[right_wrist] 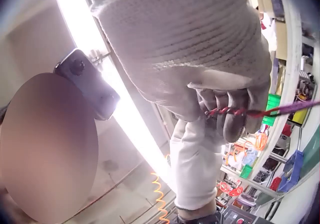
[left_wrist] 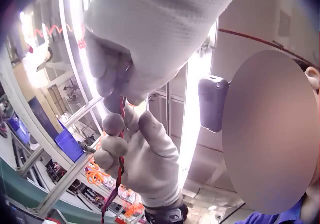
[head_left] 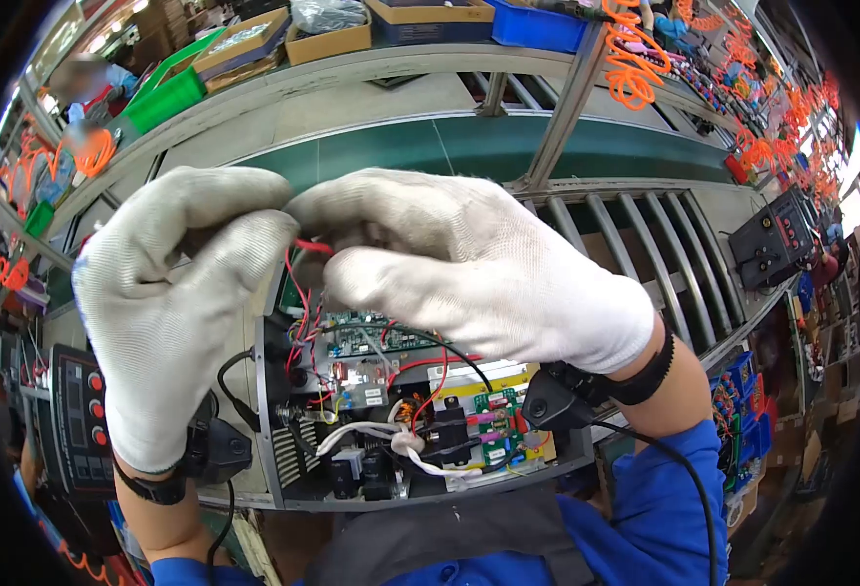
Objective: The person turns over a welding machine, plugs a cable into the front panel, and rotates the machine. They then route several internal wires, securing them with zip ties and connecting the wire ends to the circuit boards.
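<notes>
Both hands wear white knit gloves and meet above an opened metal case (head_left: 430, 498) full of electronics. Between them runs a twisted red and black wire (left_wrist: 120, 174). The left hand (head_left: 181, 303) pinches it between thumb and index finger, and its other fingers are curled. From the opposite side, the right hand (head_left: 479, 264) grips the same wire, fingers bent round it; in the right wrist view the twisted pair (right_wrist: 240, 112) crosses those fingers. Below, inside the case, lie a green circuit board (head_left: 352, 340), a smaller green board (head_left: 496, 430), white cables (head_left: 352, 430) and loose red leads.
A black control box (head_left: 80, 415) with red buttons stands left of the case. Metal rollers (head_left: 645, 254) lie to the right, a green conveyor belt (head_left: 391, 146) behind. Another black unit (head_left: 776, 234) sits far right. Bins line the upper shelf, with orange coiled hoses (head_left: 635, 59) hanging nearby.
</notes>
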`<state>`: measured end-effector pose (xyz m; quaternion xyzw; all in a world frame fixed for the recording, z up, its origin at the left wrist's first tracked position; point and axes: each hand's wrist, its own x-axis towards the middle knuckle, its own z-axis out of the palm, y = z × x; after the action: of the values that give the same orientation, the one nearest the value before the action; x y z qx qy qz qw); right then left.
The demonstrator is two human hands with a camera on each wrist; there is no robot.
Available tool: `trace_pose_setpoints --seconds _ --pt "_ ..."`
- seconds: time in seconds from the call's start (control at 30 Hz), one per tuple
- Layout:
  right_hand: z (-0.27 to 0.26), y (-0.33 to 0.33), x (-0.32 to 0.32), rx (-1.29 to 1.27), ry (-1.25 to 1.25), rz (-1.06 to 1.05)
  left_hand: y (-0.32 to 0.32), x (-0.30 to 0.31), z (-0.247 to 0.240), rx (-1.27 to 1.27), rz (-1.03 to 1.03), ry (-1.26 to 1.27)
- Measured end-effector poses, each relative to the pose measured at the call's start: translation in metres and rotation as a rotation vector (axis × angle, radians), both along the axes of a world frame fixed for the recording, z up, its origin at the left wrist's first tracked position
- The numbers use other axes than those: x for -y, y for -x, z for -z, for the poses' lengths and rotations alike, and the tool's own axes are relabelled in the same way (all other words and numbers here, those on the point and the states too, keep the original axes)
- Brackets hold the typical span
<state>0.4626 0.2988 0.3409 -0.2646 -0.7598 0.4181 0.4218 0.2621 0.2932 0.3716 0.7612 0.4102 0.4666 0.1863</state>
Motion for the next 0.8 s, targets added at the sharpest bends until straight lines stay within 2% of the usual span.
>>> trace_pose_setpoints --seconds 0.03,0.13,0.17,0.2,0.27,0.33,0.37,0.43,0.47,0.53,0.57,0.6,0.67,0.73,0.8 --pt "-0.009 0.008 0.006 0.005 -0.011 -0.027 0.003 0.007 -0.005 0.024 0.028 0.064" --pt "-0.023 0.022 0.017 0.106 0.091 0.068 0.005 0.015 -0.001 0.137 0.104 0.105" --pt "-0.021 0.023 0.018 0.171 -0.04 0.165 0.005 0.015 -0.002 0.043 0.092 0.045" --pt "-0.019 0.023 0.019 0.228 -0.175 0.261 0.004 0.016 -0.002 0.069 0.094 0.098" --pt "-0.013 0.024 0.019 0.244 -0.372 0.337 0.004 0.009 0.009 -0.018 0.073 -0.025" --pt "-0.011 0.025 0.022 0.241 -0.242 0.429 0.007 -0.002 0.023 -0.05 0.09 -0.06" --pt "-0.005 0.025 0.019 0.255 -0.315 0.459 0.006 -0.002 0.023 -0.031 0.128 0.16" --pt "0.003 0.026 0.011 0.295 -0.425 0.493 0.007 -0.012 0.039 0.066 0.142 0.412" --pt "0.004 0.029 0.008 0.34 -0.376 0.496 0.008 -0.015 0.042 0.137 0.144 0.588" --pt "0.008 0.029 -0.008 0.391 -0.305 0.408 0.018 -0.03 0.066 0.133 0.219 0.56" --pt "0.016 0.025 -0.024 0.396 -0.314 0.4 0.026 -0.037 0.071 -0.002 0.194 0.426" --pt "0.027 0.021 -0.045 0.603 -0.326 0.394 0.035 -0.044 0.078 0.007 0.189 0.423" --pt "0.042 0.019 -0.083 0.984 -0.271 0.339 0.059 -0.058 0.095 -0.286 -0.073 0.112" --pt "0.07 0.02 -0.122 1.205 -0.222 0.244 0.094 -0.071 0.125 -0.353 -0.049 0.172" --pt "0.097 0.027 -0.149 1.35 -0.259 0.209 0.113 -0.076 0.171 -0.561 -0.155 0.158"
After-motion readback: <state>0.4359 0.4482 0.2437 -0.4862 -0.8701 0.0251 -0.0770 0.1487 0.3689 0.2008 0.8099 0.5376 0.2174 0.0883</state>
